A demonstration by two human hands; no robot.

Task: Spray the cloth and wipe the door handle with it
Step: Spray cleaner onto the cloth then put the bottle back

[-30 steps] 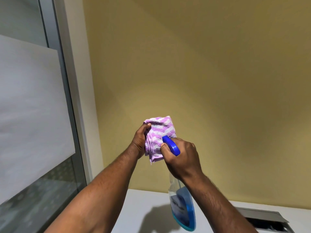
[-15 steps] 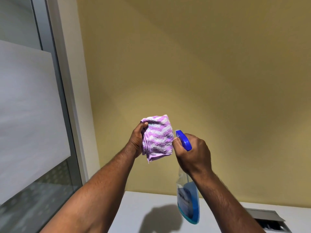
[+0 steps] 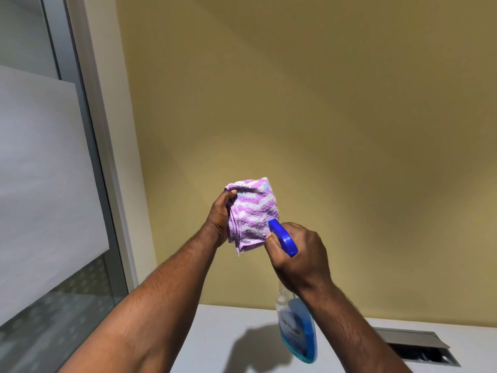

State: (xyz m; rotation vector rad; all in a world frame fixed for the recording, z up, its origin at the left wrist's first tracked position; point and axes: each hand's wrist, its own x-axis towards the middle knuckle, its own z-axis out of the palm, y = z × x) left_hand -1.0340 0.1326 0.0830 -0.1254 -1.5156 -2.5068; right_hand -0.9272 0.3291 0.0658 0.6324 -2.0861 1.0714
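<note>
Cloth [image 3: 254, 214]: folded purple-and-white zigzag terry towel, held up in mid-air in front of the yellow wall [image 3: 322, 117], above the near edge of the white desk [image 3: 220, 335]. No door handle in view.

Background, largest first. Yellow wall fills most of the frame. At left, a glass panel with a frosted film band [image 3: 40, 184] in a grey metal frame [image 3: 78, 103], with a white jamb between frame and wall. White desk along the bottom; a grey cable grommet flap [image 3: 414, 340] stands open at lower right. The shadow of the arms and bottle falls on the desk.

Left hand [image 3: 219, 219]: clenched on the cloth's left edge, thumb over the top corner, fingers hidden behind the fabric. The cloth hangs flat, face toward the camera.

Right hand [image 3: 298, 254]: wrapped around the neck of the spray bottle [image 3: 297, 335], a clear bottle with blue liquid and a label. I cannot tell whether the index finger is on the trigger. The blue spray head [image 3: 282, 236] points up and left.

Change against 0.5 s ago: the nozzle then stood apart from the cloth's right edge; now its tip overlaps the cloth's lower right part, touching or just short of it, which I cannot tell. The right hand has moved left and slightly down. The left hand's grip is unchanged. No mist visible.
</note>
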